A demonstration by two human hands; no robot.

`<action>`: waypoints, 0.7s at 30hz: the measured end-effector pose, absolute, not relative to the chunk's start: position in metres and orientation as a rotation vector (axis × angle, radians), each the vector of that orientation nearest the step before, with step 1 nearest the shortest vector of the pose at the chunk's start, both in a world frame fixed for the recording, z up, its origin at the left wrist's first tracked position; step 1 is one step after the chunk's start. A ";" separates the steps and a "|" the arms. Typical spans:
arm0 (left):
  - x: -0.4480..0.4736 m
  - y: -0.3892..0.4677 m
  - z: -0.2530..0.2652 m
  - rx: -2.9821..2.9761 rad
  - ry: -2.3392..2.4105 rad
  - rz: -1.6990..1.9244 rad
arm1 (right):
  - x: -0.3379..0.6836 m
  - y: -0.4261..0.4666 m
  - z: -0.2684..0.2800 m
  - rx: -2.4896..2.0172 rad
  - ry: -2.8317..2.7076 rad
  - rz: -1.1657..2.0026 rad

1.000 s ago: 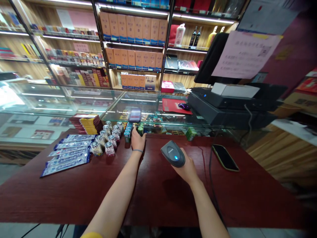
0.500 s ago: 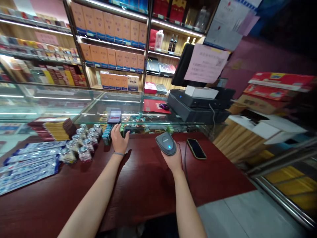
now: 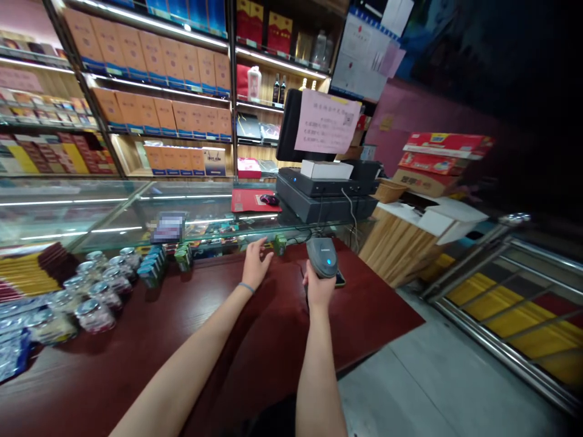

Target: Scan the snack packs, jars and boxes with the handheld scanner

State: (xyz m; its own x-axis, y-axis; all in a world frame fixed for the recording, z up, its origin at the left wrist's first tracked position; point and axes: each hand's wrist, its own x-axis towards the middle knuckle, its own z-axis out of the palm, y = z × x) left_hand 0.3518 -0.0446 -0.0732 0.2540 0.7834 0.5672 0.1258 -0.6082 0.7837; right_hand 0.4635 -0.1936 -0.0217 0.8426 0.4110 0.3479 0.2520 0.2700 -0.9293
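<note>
My right hand (image 3: 320,291) is wrapped around the handle of a grey barcode scanner (image 3: 322,258) with a blue light, held up over the dark red table. Behind it a phone (image 3: 340,280) lies mostly hidden. My left hand (image 3: 257,266), wearing a thin band at the wrist, reaches over the table with fingers apart and nothing in them. Just right of its fingertips stand small green packs (image 3: 279,244) near the glass edge. Farther left are another green group (image 3: 183,258), small blue-green containers (image 3: 152,266) and rows of lidded jars (image 3: 95,314).
Stacked yellow and brown packs (image 3: 31,270) and blue-white packets (image 3: 16,352) lie at left. A glass counter (image 3: 195,206) runs behind the table, with a monitor and dark till unit (image 3: 314,200). Cartons (image 3: 437,164) and a metal rail (image 3: 492,340) are at right.
My left hand has moved right, from beside the blue-green containers to near the small green packs. My right hand has carried the scanner over the phone. The view has turned right.
</note>
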 end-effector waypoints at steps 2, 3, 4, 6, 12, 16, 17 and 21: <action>0.375 -0.044 -0.079 1.908 0.814 1.349 | 0.468 -0.196 -0.020 -1.275 -0.547 0.126; 0.385 -0.043 -0.081 1.910 0.818 1.333 | 0.469 -0.197 -0.019 -1.262 -0.527 0.120; 0.394 -0.042 -0.084 1.919 0.829 1.320 | 0.471 -0.198 -0.019 -1.251 -0.506 0.110; 0.408 -0.039 -0.090 1.954 0.865 1.309 | 0.474 -0.199 -0.020 -1.238 -0.461 0.089; 0.425 -0.030 -0.104 2.064 0.944 1.305 | 0.481 -0.200 -0.025 -1.281 -0.429 0.064; 0.426 -0.028 -0.108 2.058 0.962 1.342 | 0.483 -0.199 -0.029 -1.289 -0.433 0.051; 0.426 -0.028 -0.107 2.053 0.967 1.352 | 0.483 -0.199 -0.029 -1.286 -0.434 0.051; 0.423 -0.029 -0.102 2.056 0.969 1.335 | 0.480 -0.200 -0.026 -1.284 -0.457 0.057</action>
State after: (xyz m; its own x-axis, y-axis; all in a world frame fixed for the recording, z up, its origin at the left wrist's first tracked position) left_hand 0.4231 -0.0290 -0.1024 0.2657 0.7827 0.5629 0.2921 -0.6217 0.7267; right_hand 0.4795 -0.1995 -0.0262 0.9095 0.2912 0.2967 0.2100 0.2941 -0.9324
